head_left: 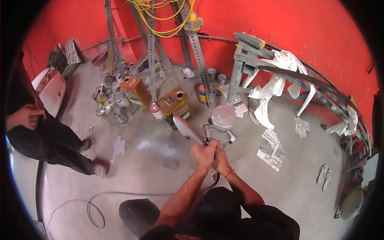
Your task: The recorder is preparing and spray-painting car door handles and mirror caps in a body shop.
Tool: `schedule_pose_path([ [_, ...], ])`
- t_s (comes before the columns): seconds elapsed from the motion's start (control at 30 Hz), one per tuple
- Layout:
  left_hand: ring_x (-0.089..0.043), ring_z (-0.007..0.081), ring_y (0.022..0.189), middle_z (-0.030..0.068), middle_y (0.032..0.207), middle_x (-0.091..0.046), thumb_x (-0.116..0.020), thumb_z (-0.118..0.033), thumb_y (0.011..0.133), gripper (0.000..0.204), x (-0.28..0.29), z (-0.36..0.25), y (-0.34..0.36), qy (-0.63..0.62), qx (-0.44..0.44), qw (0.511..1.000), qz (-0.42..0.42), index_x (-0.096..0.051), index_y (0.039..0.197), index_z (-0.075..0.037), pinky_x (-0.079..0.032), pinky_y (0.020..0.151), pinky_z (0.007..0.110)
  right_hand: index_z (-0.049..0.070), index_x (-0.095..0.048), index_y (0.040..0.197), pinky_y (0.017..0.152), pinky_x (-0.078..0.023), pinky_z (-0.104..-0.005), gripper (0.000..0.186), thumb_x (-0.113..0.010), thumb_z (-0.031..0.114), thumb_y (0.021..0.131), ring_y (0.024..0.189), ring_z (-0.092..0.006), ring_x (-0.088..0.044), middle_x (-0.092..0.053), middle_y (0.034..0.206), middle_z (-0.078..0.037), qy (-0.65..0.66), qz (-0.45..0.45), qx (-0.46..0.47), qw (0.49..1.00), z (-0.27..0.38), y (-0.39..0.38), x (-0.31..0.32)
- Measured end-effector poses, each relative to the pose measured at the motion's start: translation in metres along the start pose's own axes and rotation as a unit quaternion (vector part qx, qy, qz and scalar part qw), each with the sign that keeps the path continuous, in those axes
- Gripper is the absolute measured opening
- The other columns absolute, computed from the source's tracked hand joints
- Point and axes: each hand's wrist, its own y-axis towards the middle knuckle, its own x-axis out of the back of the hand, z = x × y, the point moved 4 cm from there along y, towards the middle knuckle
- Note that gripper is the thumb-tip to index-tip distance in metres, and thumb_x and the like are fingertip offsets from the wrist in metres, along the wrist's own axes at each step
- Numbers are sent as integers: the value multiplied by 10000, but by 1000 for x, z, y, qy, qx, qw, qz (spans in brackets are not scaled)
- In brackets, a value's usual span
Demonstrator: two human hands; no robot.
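Observation:
My left hand [202,154] is closed around the lower end of a long, curved silver-grey panel piece [185,129] that points up and to the left. Pressed against it, my right hand [220,159] grips a metal spray gun [208,132]. The gun's round silver cup [223,117] stands just above both hands. Both hands are held together over the grey concrete floor, with my knees in dark clothing below them.
Two rust-coloured tins [135,90] [174,102] and several small paint cans [113,100] crowd a slotted steel rack [152,52] against the red wall. A grey metal stand [244,66] draped in white cloths sits to the right. Newspaper [271,148], sandals [325,177], a hose [96,200]. Another person [44,136] stands at the left.

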Motion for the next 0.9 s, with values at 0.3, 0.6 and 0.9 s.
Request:
schedule_pose_path([
  [0.3, -555, 72, 626, 22, 723, -629, -774, -239, 799, 300, 19, -29, -15, -94, 43, 989, 105, -598, 765, 2, -455, 541, 248, 45, -429, 1298, 758, -491, -445, 557, -640, 64, 782, 816, -414, -629, -646, 884, -191, -95, -278, 244, 924, 25, -30, 21],
  [0.6, -651, 133, 742, 70, 860, -690, -657, -205, 916, 273, 9, 109, -56, -166, 170, 951, 200, -657, 1083, 11, -531, 663, 266, 18, -623, 957, 501, -437, -277, 239, -690, 228, 866, 554, -109, -558, -618, 726, -21, 172, -274, 21, 946, 26, -58, 51],
  [0.9, -652, 126, 756, 92, 907, -700, -649, -150, 916, 211, -77, 112, -85, -194, 194, 892, 358, -673, 1059, 4, -533, 689, 260, -24, -618, 875, 385, -421, -262, 353, -698, 320, 879, 452, -125, -554, -606, 643, -55, 186, -432, 26, 882, -17, -47, 129],
])
